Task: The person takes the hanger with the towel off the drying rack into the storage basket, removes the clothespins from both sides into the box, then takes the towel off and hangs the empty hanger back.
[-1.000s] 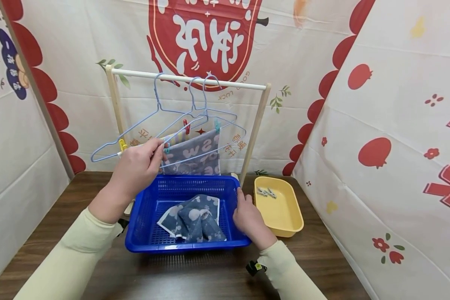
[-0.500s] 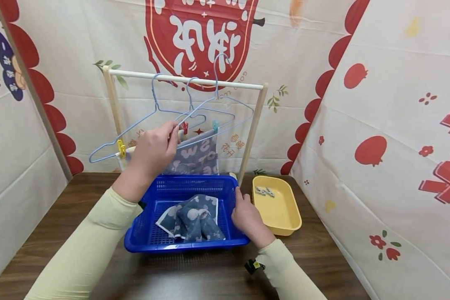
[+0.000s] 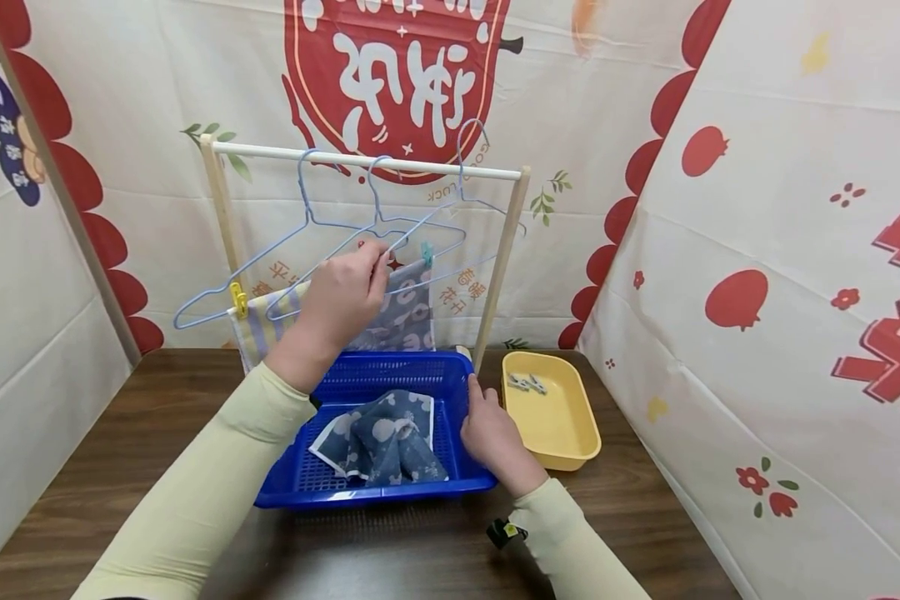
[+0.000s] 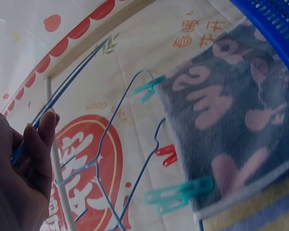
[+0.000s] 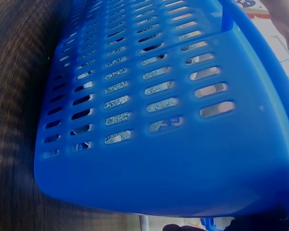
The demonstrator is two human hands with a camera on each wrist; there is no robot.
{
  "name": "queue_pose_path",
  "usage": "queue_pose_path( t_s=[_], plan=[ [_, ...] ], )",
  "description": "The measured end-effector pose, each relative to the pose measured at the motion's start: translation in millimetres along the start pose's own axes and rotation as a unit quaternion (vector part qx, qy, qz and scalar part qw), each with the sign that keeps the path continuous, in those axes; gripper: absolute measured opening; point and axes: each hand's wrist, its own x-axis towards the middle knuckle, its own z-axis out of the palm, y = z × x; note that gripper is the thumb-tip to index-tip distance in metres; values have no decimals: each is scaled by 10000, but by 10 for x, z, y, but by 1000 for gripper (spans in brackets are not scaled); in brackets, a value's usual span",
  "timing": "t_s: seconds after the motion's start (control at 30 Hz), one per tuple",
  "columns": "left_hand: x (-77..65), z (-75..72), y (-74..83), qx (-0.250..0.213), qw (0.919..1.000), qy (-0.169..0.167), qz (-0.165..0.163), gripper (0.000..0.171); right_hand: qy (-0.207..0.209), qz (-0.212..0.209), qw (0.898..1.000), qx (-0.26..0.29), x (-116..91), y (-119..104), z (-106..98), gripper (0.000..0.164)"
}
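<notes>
My left hand (image 3: pixel 348 287) pinches the lower left side of a blue wire hanger (image 3: pixel 461 179), whose hook rises above the white rail (image 3: pixel 270 152). In the left wrist view this hanger (image 4: pixel 70 86) slants up from the curled fingers (image 4: pixel 47 127). Two more blue hangers (image 3: pixel 307 187) hang on the rail. Clothespins, including a teal one (image 4: pixel 183 191), hold a grey towel (image 4: pixel 216 106) and a striped towel (image 3: pixel 266 321) to them. My right hand (image 3: pixel 492 431) grips the right rim of the blue basket (image 3: pixel 375 496), where a crumpled blue-grey towel (image 3: pixel 397 442) lies.
Right of the basket stands a yellow tray (image 3: pixel 558 425) holding several small grey clothespins (image 3: pixel 527 383). The rack's wooden post (image 3: pixel 502 267) rises behind, between basket and tray. Printed fabric walls (image 3: pixel 720 208) enclose the wooden table (image 3: pixel 375 554) at the back and sides.
My left hand has carried its hanger up and to the right, and the hook now stands higher than the rail. The right hand stays at the basket rim.
</notes>
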Motion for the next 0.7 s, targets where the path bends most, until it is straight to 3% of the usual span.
queue_pose_path(
  t_s=[0.37,0.7],
  plan=[
    [-23,227,26,384,9986,-352,-54,22,4,18,10000,65,-23,-39,-24,69],
    [-74,267,57,482,9961,-693,-238,22,110,-195,9997,-31,-14,2,-3,69]
  ],
)
